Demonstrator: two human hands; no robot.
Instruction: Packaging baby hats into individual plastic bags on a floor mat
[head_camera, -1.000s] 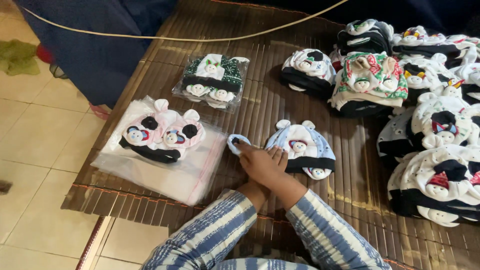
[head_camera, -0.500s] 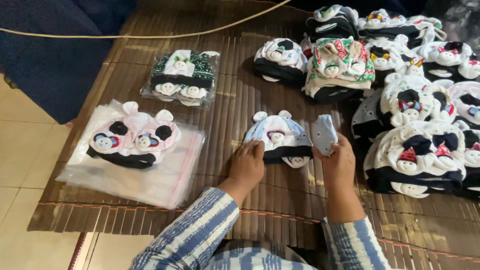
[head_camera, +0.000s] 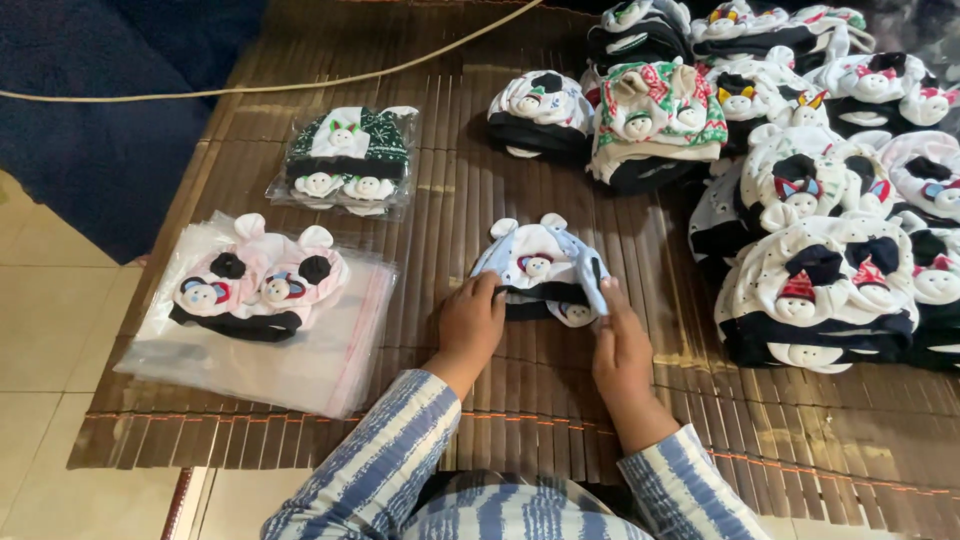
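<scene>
I have one view only, from the camera on the person's head, tilted steeply down and forward over the bamboo mat (head_camera: 400, 210). It sits close: striped sleeves enter from the bottom edge, and the left hand (head_camera: 470, 325) and right hand (head_camera: 620, 350) fall near centre. Tiled floor (head_camera: 50, 310) shows along the left edge, stacked hats (head_camera: 820, 280) crowd the right.

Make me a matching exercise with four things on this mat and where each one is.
Things:
1. light blue hat
2. pink hats
3. green hat
4. cord

Places:
A. sealed in a clear bag, far left
B. between the left hand and right hand
C. across the mat's far edge
D. on flat plastic bags, near left

Pairs: 1-B, 2-D, 3-A, 4-C
</scene>
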